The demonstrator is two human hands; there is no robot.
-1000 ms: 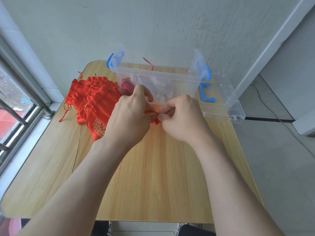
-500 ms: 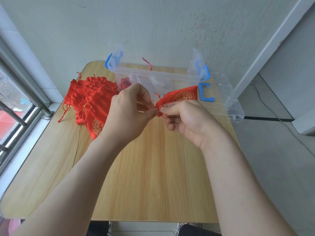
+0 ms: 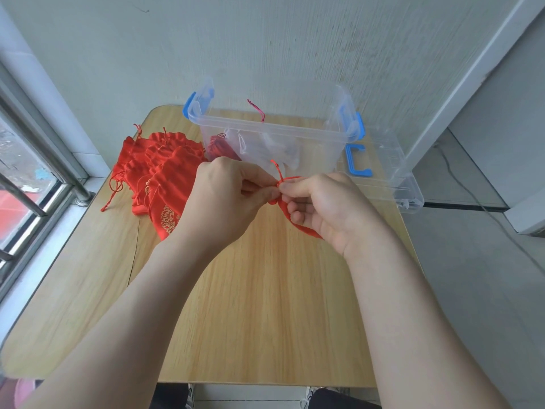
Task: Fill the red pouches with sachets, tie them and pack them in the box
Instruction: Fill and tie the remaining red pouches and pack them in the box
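Both my hands hold one red pouch point(image 3: 298, 224) above the middle of the wooden table point(image 3: 259, 305). My right hand point(image 3: 327, 208) curls round its gathered neck, so most of the pouch is hidden under the palm. My left hand point(image 3: 227, 199) pinches the red drawstring point(image 3: 278, 175) at the neck; a loose end sticks up. A pile of red pouches point(image 3: 159, 175) with gold print lies at the table's left. The clear plastic box point(image 3: 271, 134) with blue latches stands at the back, with clear sachets point(image 3: 265, 149) and a dark red pouch point(image 3: 219, 147) inside.
The box's clear lid point(image 3: 389, 172) with a blue handle lies to the right of the box, partly over the table edge. A window with metal bars point(image 3: 32, 184) runs along the left. A wall stands close behind the table.
The pouch stuck out to the right above my right hand half a second ago; now it hangs under that palm. Both hands have stayed together at its neck, working the drawstring.
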